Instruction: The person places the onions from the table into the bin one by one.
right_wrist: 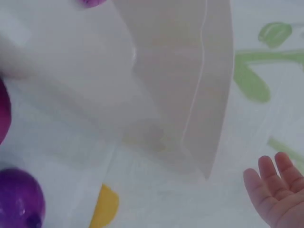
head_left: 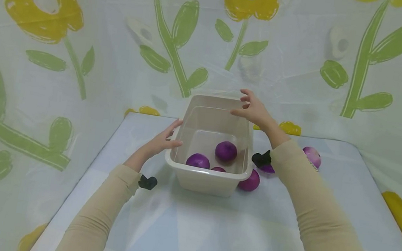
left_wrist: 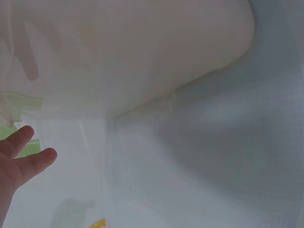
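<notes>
A beige plastic tub (head_left: 204, 181) stands on the table in the head view. Three purple balls lie in it: one (head_left: 226, 151) near the middle, one (head_left: 198, 160) at the front left and one (head_left: 218, 169) barely showing over the front wall. My left hand (head_left: 166, 138) is beside the tub's left rim with straight fingers, holding nothing. My right hand (head_left: 248, 106) hovers over the far right corner, fingers relaxed and empty. The left wrist view shows the left hand's fingers (left_wrist: 21, 159) a little apart from the tub's wall (left_wrist: 142, 57). The right wrist view shows the right hand (right_wrist: 278, 197) apart from the tub (right_wrist: 185, 71).
Outside the tub, a purple ball (head_left: 250, 182) lies against its right front corner. A paler purple one (head_left: 312, 156) lies further right, and another (head_left: 267, 168) is partly hidden behind my right wrist. A flower-print cloth (head_left: 82, 40) hangs behind and beside the table (head_left: 208, 238).
</notes>
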Motion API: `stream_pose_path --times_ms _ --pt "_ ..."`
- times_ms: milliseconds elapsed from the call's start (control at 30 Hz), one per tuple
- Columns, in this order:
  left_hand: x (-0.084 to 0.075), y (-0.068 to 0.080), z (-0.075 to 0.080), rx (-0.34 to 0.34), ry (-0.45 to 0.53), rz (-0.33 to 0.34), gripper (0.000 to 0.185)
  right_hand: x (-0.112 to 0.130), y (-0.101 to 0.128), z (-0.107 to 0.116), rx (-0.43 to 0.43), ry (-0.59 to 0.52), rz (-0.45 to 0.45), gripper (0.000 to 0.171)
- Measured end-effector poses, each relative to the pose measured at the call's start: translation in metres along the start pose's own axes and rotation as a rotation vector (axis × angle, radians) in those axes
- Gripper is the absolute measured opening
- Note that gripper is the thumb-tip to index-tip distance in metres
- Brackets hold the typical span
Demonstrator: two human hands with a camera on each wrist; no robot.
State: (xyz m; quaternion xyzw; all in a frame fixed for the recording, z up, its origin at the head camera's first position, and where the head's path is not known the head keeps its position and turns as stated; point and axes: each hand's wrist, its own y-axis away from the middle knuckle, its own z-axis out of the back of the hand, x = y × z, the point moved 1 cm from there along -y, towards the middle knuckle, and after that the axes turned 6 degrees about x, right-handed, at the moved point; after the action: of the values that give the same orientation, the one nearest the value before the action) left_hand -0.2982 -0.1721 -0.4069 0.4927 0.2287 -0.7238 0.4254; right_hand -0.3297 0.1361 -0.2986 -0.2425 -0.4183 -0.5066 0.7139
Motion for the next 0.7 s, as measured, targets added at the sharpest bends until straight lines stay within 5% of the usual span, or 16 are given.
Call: stream_pose_path --times_ms 367,700 --pt "0.005 -0.001 0.0 -0.009 0.005 -0.029 0.083 -0.045 0.02 0.031 -0.07 0.003 -0.119 0.081" --pt "0.006 -0.002 -0.001 -0.003 0.003 -0.034 0.087 -0.1 0.042 0.029 -0.021 0.018 -0.194 0.084"
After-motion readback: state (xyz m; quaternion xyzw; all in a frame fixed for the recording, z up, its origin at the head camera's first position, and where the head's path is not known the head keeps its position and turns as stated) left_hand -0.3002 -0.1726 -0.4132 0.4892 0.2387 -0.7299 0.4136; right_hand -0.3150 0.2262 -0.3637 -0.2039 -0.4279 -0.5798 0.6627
